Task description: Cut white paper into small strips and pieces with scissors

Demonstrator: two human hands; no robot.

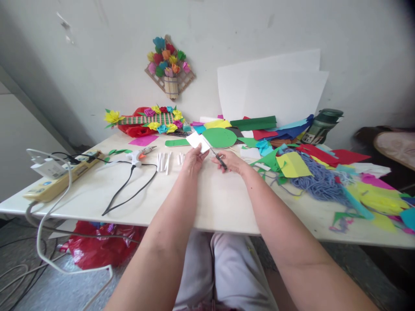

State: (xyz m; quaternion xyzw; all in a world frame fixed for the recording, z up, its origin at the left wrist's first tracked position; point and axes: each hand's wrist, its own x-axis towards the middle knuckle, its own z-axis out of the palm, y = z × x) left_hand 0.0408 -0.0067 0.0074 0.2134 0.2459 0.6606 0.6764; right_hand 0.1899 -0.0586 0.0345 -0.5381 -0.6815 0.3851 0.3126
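Note:
My left hand is closed on a small piece of white paper, held up over the table. In my right hand is a pair of scissors with dark handles, its blades pointing up and left to the paper's right edge. Whether the blades are apart is too small to tell. Just beyond the paper lies a green oval cutout with a green strip to its left. Several short white paper rolls rest left of my left hand.
A white glue gun with a looping black cord and a power strip occupy the left side. Blue-grey yarn and coloured paper scraps spread across the right. A dark bottle and a flower-trimmed guitar craft stand at the back.

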